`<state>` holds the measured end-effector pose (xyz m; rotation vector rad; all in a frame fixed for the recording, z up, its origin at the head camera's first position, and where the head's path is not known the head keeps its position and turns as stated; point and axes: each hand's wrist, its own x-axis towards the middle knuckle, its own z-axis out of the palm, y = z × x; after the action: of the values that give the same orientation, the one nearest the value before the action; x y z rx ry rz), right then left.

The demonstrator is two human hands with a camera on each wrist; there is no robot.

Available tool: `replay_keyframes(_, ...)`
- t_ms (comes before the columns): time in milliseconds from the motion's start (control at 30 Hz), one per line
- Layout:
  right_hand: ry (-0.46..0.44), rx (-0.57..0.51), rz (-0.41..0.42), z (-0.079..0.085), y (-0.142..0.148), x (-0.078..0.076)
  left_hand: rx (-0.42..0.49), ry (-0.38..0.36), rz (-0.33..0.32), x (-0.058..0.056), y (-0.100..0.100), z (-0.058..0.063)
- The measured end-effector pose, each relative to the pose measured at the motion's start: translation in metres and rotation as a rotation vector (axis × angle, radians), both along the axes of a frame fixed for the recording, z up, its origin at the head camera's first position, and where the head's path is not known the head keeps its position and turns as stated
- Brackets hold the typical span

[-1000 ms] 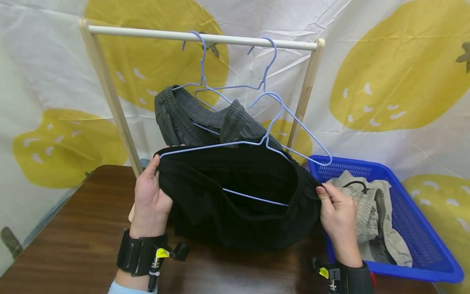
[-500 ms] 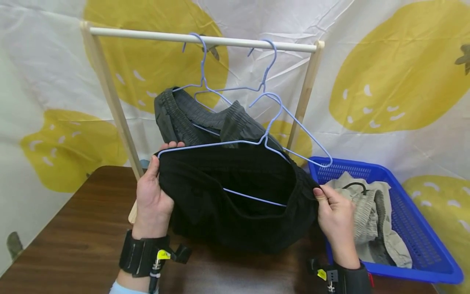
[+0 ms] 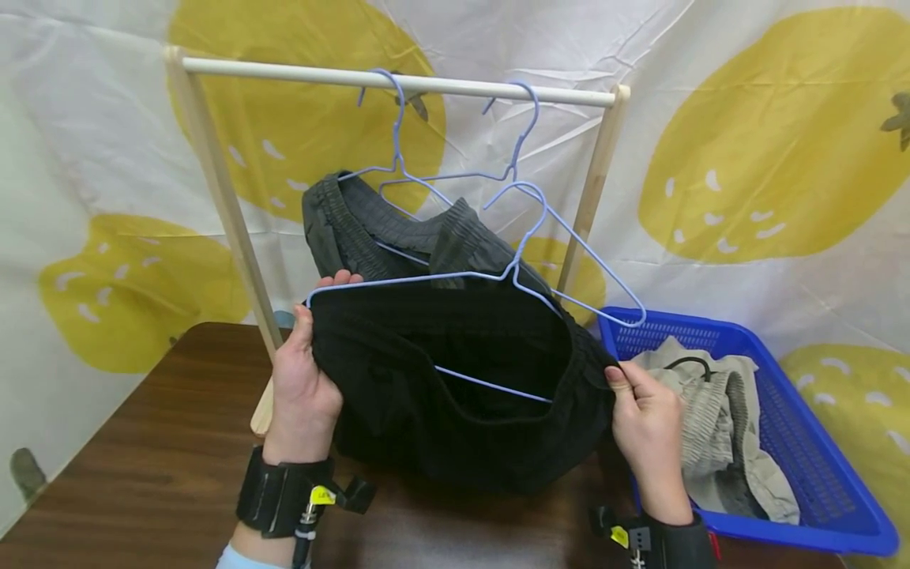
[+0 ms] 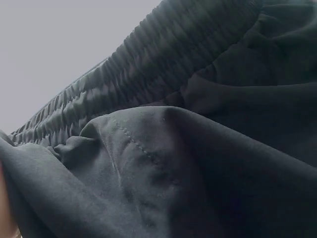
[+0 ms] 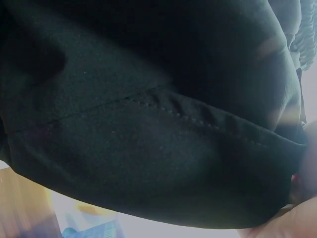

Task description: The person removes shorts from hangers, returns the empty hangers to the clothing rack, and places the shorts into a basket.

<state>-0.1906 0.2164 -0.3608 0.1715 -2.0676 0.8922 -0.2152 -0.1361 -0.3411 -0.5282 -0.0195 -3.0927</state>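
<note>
Black elastic-waist pants (image 3: 455,442) are held up in front of me, waistband spread. A light-blue wire hanger (image 3: 405,281) sits inside the waist, its hook free in the air. My left hand (image 3: 309,387) holds the waistband's left end by the hanger's corner, thumb in front and fingertips showing behind. At the right end, my right hand (image 3: 650,419) pinches the waistband between thumb and fingers. In the left wrist view, the pants' gathered waistband (image 4: 138,64) fills the upper part; a stitched seam of the pants (image 5: 173,114) crosses the right wrist view.
Behind stands a rack with a white rail (image 3: 298,73) and wooden legs. Grey pants (image 3: 334,213) hang there on one blue hanger; a bare blue hanger (image 3: 604,273) hangs to their right. A blue basket (image 3: 832,466) with beige pants (image 3: 711,411) is at the right on the brown table (image 3: 142,458).
My left hand has shifted slightly right and its fingertips now show above the hanger. My right hand has drifted slightly left, so the waistband is a bit less stretched.
</note>
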Motion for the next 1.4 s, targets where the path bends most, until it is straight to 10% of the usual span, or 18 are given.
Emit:
replay_keyframes(267,0.016,0.008,-0.001,-0.002,-0.001,0.000,-0.143,0.033,0.087,-0.002,0.001,-0.001)
replay_keyframes(600,0.015,0.004,-0.001,0.000,-0.001,0.001,-0.612,0.017,0.394,-0.006,0.004,-0.002)
replay_keyframes(933,0.056,0.028,0.021,0.000,-0.001,0.001,-0.983,-0.214,0.394,0.001,-0.003,0.004)
replay_keyframes(1400,0.026,0.033,0.052,-0.001,-0.005,0.001,-1.422,-0.201,0.462,0.002,-0.007,0.001)
